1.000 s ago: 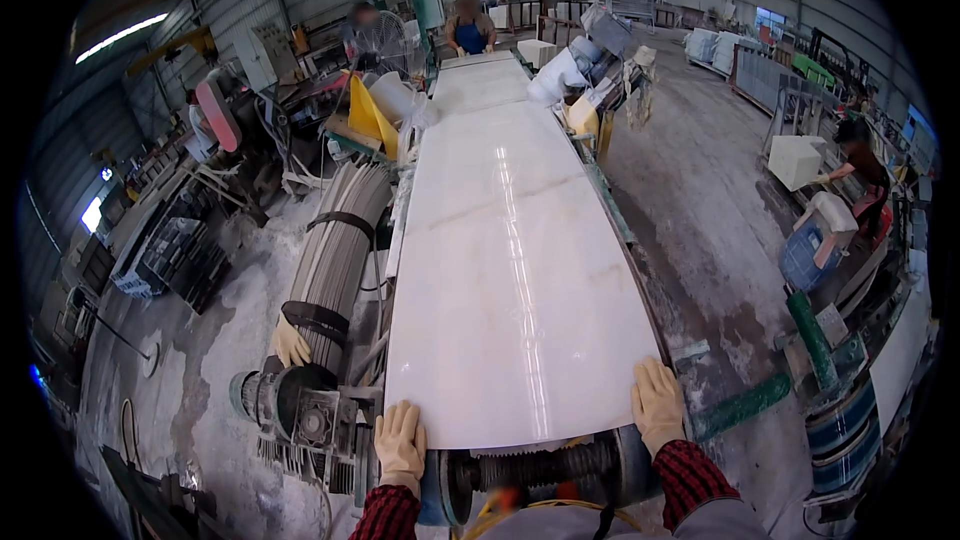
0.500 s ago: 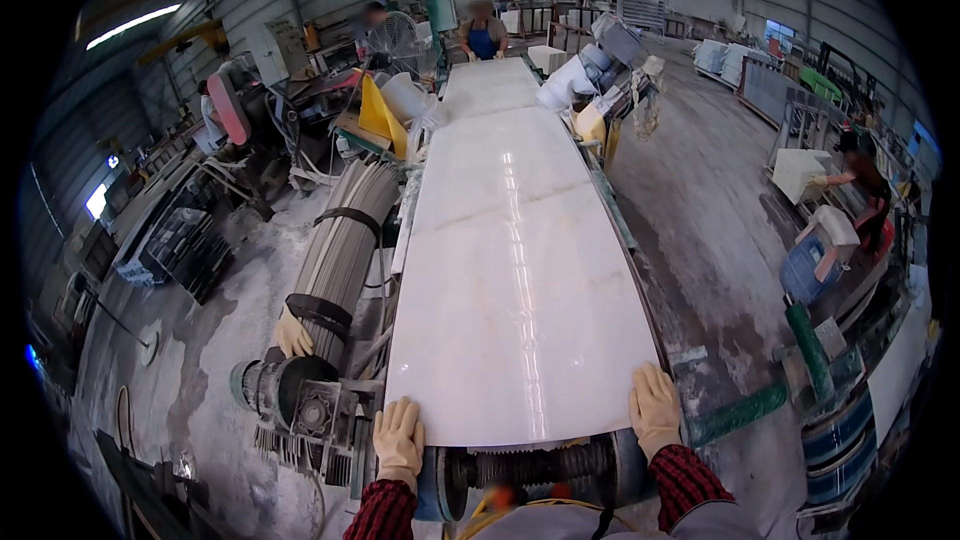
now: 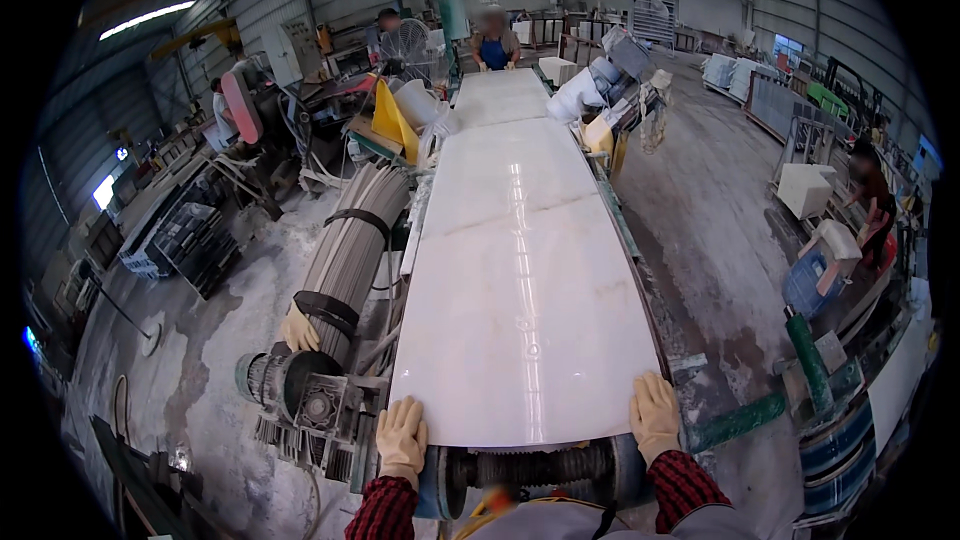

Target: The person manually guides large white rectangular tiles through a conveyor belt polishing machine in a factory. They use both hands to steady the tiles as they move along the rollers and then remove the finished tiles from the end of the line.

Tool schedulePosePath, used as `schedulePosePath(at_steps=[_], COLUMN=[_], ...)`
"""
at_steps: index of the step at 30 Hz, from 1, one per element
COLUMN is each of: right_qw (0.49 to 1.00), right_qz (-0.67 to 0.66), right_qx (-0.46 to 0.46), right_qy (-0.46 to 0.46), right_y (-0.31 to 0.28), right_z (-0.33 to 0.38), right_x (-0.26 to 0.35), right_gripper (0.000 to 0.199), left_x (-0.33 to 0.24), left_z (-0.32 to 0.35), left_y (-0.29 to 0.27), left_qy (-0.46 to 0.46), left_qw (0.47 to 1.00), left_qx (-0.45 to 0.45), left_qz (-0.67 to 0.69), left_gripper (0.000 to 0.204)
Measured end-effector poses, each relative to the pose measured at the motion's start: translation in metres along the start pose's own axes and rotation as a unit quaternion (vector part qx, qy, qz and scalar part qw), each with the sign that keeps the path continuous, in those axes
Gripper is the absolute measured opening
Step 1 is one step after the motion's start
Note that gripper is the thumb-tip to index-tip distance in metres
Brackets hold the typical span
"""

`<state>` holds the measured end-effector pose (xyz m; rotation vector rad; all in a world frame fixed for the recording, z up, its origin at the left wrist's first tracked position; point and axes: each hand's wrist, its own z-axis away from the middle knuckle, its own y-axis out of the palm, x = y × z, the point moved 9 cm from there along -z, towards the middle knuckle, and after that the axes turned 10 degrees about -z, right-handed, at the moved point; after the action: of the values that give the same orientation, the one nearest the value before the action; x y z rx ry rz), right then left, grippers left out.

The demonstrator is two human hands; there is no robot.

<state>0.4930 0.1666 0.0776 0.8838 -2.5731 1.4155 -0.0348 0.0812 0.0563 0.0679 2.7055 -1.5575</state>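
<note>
A long, glossy white stone slab (image 3: 520,340) with faint brownish veins lies flat on a roller-ended conveyor (image 3: 535,468) in front of me. My left hand (image 3: 401,440), in a cream glove, rests on its near left corner with the fingers pointing forward. At the near right corner lies my right hand (image 3: 655,418), gloved alike, its fingers stretched along the edge. Both palms face down, and the slab's corners are partly hidden beneath them. Beyond a cross seam, another white slab (image 3: 502,97) continues the line toward the far end.
A co-worker in a blue apron (image 3: 494,45) stands at the conveyor's far end. Left are a motor (image 3: 268,380), a strapped bundle of strips (image 3: 345,250) with a loose glove (image 3: 299,328), and a yellow guard (image 3: 395,120). Right, another person (image 3: 874,190) stands near white blocks (image 3: 803,190).
The whole view has shifted slightly right and down. My hands stay on the slab's corners. The person on the right has drawn an arm back from the white block.
</note>
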Motion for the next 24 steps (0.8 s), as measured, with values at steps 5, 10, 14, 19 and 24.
schedulePosePath(at_steps=[5, 10, 14, 19, 24], right_qw=[1.0, 1.0, 0.996, 0.995, 0.994], right_qz=[-0.004, 0.0, -0.01, 0.01, 0.03], right_qx=[0.005, 0.014, 0.075, 0.1, 0.102], right_qy=[0.0, 0.02, 0.041, 0.024, 0.013], right_y=[-0.005, -0.006, -0.001, 0.001, 0.015], right_z=[0.0, 0.003, 0.005, 0.006, -0.007], right_x=[0.004, 0.007, 0.002, 0.002, 0.002], right_gripper=[0.029, 0.032, 0.041, 0.051, 0.056], left_x=[-0.003, -0.004, -0.002, -0.002, 0.001], left_z=[-0.001, 0.0, 0.001, -0.004, -0.029], left_y=[-0.005, -0.008, -0.003, 0.015, 0.051], left_qy=[0.008, 0.009, -0.007, -0.016, -0.003], left_qw=[1.0, 1.0, 0.999, 0.992, 0.981], left_qx=[-0.004, 0.005, 0.044, 0.122, 0.178], left_qz=[-0.004, 0.0, 0.023, -0.032, -0.08], left_gripper=[0.04, 0.039, 0.044, 0.058, 0.073])
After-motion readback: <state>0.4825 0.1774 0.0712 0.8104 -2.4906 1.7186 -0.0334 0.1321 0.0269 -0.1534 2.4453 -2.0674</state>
